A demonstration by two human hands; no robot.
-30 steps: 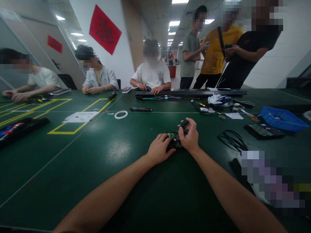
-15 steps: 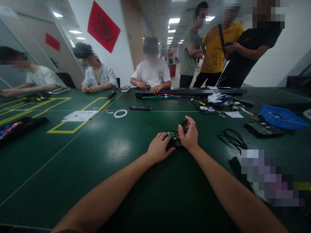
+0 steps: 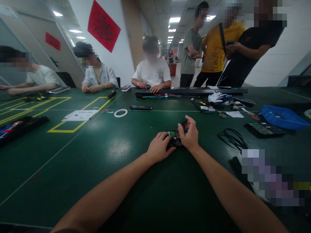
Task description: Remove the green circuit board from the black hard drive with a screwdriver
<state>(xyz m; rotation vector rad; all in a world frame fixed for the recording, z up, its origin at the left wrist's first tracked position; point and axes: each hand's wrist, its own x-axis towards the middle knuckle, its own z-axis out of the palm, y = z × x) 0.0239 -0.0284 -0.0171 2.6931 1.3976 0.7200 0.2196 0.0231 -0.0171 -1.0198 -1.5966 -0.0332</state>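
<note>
On the green table, straight ahead, lies a small black electronic device (image 3: pixel 177 141) with its inside exposed: a green circuit board (image 3: pixel 171 133) and some thin wires show. My left hand (image 3: pixel 159 146) grips its left side, fingers over the far edge and thumb along the near one. At the right side of the device, my right hand (image 3: pixel 190 134) is closed around a short dark cylindrical tool (image 3: pixel 184 121), its upper end sticking out between thumb and fingers. The tool's lower end is hidden, so I cannot tell if it touches the device.
A white tape ring (image 3: pixel 120 113) and a dark rod-like tool (image 3: pixel 140 107) lie beyond my hands. To the right are a coiled black cable (image 3: pixel 232 139), a circuit-board unit (image 3: pixel 264 128) and a blue tray (image 3: pixel 283 117). A person (image 3: pixel 152 72) sits opposite; others sit or stand around.
My right hand and the dark tool have shifted only very slightly; the tool's visible end looks a little different in angle. My left hand stays on the device.
</note>
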